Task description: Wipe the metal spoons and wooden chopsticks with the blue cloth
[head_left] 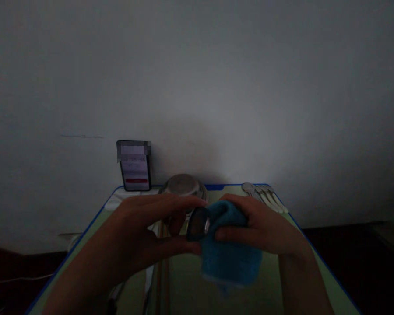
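Left hand: the left hand [136, 223] is extended from the lower left, and its grip is closed on a small round dark-rimmed piece [193, 227], which is pinched between the thumb below and the fingers above.
Round piece: it is held up above the bench [187, 288], near the middle of the view, tilted on edge; its exact kind cannot be told in the dim light.
Right hand: a blue cloth [231, 262] is clasped in the grip of the right hand [262, 225], with the thumb laid across the front of the fabric.
Cloth: its upper folds are bunched against the right side of the round piece; its lower end is hung loose and is blurred.
Bowl: a metal bowl [183, 183] is set at the far edge, partly hidden behind the left hand.
Cutlery: a spoon [248, 187] and several pale-handled utensils [273, 200] are laid side by side at the far right corner.
Chopsticks: brown chopsticks [167, 280] are laid lengthwise below the hands, beside a long shiny utensil [149, 275].
Phone: a phone [136, 168] is stood upright at the far left corner, against the pale wall [197, 87]; a red bar is shown on its screen.
Bench top: a green surface is bordered in blue.
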`<state>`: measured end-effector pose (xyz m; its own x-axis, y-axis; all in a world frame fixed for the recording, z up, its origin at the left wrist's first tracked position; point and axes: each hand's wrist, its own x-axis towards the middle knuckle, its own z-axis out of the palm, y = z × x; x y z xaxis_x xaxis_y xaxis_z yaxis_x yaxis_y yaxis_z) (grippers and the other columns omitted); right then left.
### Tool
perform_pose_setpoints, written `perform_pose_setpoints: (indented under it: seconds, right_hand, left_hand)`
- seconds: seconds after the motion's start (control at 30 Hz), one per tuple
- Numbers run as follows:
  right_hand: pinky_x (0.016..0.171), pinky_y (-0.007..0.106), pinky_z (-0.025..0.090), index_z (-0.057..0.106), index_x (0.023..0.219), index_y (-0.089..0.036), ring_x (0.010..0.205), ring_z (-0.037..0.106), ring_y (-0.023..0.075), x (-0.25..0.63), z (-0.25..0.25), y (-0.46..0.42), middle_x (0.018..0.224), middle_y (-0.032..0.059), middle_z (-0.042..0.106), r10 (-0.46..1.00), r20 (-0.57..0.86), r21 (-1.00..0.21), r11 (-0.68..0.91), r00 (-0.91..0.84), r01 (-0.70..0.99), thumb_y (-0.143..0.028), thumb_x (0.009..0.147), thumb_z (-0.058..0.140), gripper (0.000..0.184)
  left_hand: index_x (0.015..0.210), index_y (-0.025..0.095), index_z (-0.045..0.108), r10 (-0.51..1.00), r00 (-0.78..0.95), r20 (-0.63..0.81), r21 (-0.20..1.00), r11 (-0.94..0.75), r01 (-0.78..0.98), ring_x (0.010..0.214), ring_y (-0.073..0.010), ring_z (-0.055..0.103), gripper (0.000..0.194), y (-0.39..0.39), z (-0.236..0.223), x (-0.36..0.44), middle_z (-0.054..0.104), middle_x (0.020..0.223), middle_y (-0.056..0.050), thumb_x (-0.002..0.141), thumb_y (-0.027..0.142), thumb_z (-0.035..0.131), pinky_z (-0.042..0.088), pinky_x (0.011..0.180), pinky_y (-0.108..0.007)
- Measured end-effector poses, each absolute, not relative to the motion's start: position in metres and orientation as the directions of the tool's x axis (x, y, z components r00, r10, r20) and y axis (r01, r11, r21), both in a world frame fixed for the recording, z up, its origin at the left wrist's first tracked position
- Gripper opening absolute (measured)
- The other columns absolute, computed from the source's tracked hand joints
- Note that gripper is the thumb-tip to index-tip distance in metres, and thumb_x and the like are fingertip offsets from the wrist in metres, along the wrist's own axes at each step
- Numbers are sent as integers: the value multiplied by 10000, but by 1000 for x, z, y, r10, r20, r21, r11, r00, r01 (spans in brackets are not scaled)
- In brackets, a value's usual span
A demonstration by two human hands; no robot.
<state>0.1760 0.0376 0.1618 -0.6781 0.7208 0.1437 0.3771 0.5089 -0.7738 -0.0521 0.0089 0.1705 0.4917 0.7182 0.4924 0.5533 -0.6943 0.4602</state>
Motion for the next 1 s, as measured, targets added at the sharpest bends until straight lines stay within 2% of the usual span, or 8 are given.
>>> perform_pose_setpoints:
  seconds: [0.17, 0.3, 0.4, 0.77, 1.0]
  right_hand:
    - [580, 196, 395, 589, 941, -193, 655, 521, 85, 177, 161, 38, 776, -26, 607, 683, 144, -796, 510, -716, 327, -384, 798, 571, 240]
    - [514, 183, 359, 611, 905, -175, 565, 470, 70, 177, 159, 38, 640, -42, 538, 674, 123, -784, 516, -729, 345, -403, 834, 509, 260]
    - [495, 177, 338, 620, 841, -165, 535, 442, 61, 177, 159, 39, 595, -51, 502, 667, 125, -771, 531, -734, 352, -407, 832, 512, 265]
    - [512, 183, 357, 619, 821, -177, 559, 485, 69, 174, 160, 38, 624, -48, 553, 705, 78, -767, 494, -705, 409, -430, 785, 569, 261]
    - [489, 164, 340, 584, 760, -169, 534, 442, 50, 173, 159, 38, 602, -56, 508, 691, 150, -772, 529, -707, 353, -400, 817, 535, 243]
  left_hand:
    - [1080, 243, 593, 709, 490, 507, 465, -704, 537, 548, -95, 591, 406, 9, 169, -53, 646, 668, 36, 714, 385, 700, 474, 522, -156]
    - [1076, 240, 589, 709, 486, 511, 460, -703, 542, 544, -88, 581, 401, 9, 169, -52, 632, 661, 45, 715, 373, 703, 470, 530, -154]
    - [1084, 241, 580, 708, 492, 506, 461, -704, 539, 555, -95, 586, 417, 8, 169, -53, 639, 677, 37, 709, 367, 710, 477, 539, -162]
    - [1083, 221, 585, 701, 507, 502, 450, -712, 538, 548, -87, 579, 406, 7, 171, -52, 618, 655, 42, 716, 346, 707, 469, 529, -155]
    - [1081, 207, 593, 712, 491, 503, 439, -699, 565, 530, -78, 573, 407, 9, 173, -49, 606, 631, 51, 720, 361, 700, 457, 517, -145]
